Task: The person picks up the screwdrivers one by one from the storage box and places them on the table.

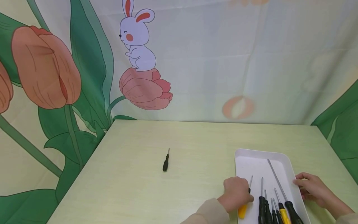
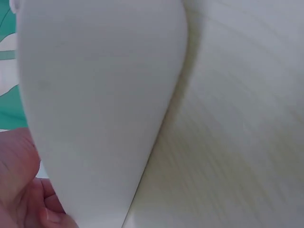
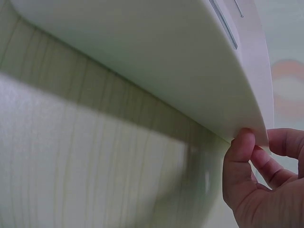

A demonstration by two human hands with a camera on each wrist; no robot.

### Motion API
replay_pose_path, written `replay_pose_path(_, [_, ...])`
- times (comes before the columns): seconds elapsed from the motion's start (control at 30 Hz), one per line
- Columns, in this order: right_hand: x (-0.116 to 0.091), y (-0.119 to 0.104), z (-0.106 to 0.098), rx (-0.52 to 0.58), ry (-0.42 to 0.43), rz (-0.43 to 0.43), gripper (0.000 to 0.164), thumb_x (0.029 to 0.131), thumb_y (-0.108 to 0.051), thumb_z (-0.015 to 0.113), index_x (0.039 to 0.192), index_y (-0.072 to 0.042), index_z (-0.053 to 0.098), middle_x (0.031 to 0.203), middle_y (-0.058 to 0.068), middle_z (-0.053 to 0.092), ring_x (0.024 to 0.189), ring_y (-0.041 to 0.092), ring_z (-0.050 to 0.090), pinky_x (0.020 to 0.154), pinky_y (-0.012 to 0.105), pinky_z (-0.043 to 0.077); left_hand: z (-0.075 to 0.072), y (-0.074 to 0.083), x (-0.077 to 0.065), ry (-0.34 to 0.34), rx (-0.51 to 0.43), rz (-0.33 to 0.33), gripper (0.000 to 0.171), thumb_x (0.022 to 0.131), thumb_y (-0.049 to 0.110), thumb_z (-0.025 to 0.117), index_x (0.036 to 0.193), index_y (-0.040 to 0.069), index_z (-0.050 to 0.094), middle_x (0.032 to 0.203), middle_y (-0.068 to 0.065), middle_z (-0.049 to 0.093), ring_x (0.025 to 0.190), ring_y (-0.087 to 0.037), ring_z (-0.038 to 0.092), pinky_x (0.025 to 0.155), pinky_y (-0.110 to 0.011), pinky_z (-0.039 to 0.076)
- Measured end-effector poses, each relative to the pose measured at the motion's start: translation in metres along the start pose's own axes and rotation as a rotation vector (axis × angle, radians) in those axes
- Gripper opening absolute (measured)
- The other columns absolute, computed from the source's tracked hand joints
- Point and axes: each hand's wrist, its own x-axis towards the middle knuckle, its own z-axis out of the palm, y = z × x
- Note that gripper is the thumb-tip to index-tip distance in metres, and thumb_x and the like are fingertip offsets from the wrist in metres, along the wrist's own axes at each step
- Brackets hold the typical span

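A white shallow tray [image 1: 253,160] is at the right of the table, with several screwdrivers lying in it. My left hand [image 1: 236,193] grips its left rim; in the left wrist view, the thumb and fingers of that hand [image 2: 21,173] are at the tray's side wall [image 2: 104,95]. A yellow-handled screwdriver [image 1: 242,211] lies partly hidden behind the left hand. On the opposite side my right hand [image 1: 316,189] pinches the right rim, shown closer in the right wrist view as fingers [image 3: 240,147] around the tray's edge [image 3: 142,52].
A small black screwdriver [image 1: 166,163] lies alone on the pale wooden table [image 1: 126,186], left of the tray. Inside the tray, black-handled screwdrivers [image 1: 262,205] and a yellow-and-black one [image 1: 284,215] lie side by side. A printed curtain [image 1: 201,62] hangs behind the table's far edge.
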Motion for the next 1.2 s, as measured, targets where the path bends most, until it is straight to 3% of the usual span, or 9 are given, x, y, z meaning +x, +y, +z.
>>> replay_pose_path(0.27, [-0.001,0.001,0.000,0.014,-0.002,-0.005,0.032,0.086,-0.017,0.049,0.104,0.008,0.040,0.073,0.000,0.052,0.064,0.015,0.051,0.057,0.029,0.046,-0.003,-0.007,-0.002,-0.021,-0.137,-0.004,0.041,0.068,0.051,0.064,0.049,0.019,0.046,0.049,0.006,0.041,0.052,-0.012,0.043,0.050,-0.027,0.029])
replay_pose_path(0.6, [-0.002,0.000,0.000,0.016,-0.005,0.001,0.032,0.086,-0.017,0.049,0.104,0.008,0.040,0.073,0.000,0.052,0.064,0.015,0.051,0.057,0.029,0.046,-0.009,-0.014,-0.003,-0.102,-0.295,0.013,0.032,0.069,0.047,0.065,0.053,0.021,0.056,0.051,0.008,0.047,0.056,-0.011,0.044,0.052,-0.026,0.030])
replay_pose_path(0.9, [-0.001,-0.001,0.000,0.015,-0.010,0.013,0.032,0.087,-0.017,0.049,0.105,0.007,0.040,0.074,0.000,0.052,0.064,0.015,0.051,0.058,0.029,0.046,-0.012,-0.023,-0.004,-0.134,-0.395,0.093,0.032,0.071,0.042,0.064,0.052,0.020,0.053,0.045,0.008,0.037,0.048,-0.009,0.037,0.048,-0.023,0.024])
replay_pose_path(1.2, [-0.002,-0.001,0.000,0.014,-0.012,0.005,0.032,0.086,-0.018,0.050,0.104,0.007,0.041,0.073,-0.001,0.053,0.064,0.015,0.051,0.058,0.029,0.046,-0.014,-0.029,-0.002,-0.160,-0.489,0.135,0.020,0.072,0.039,0.064,0.063,0.023,0.060,0.055,0.011,0.049,0.054,-0.007,0.041,0.050,-0.021,0.027])
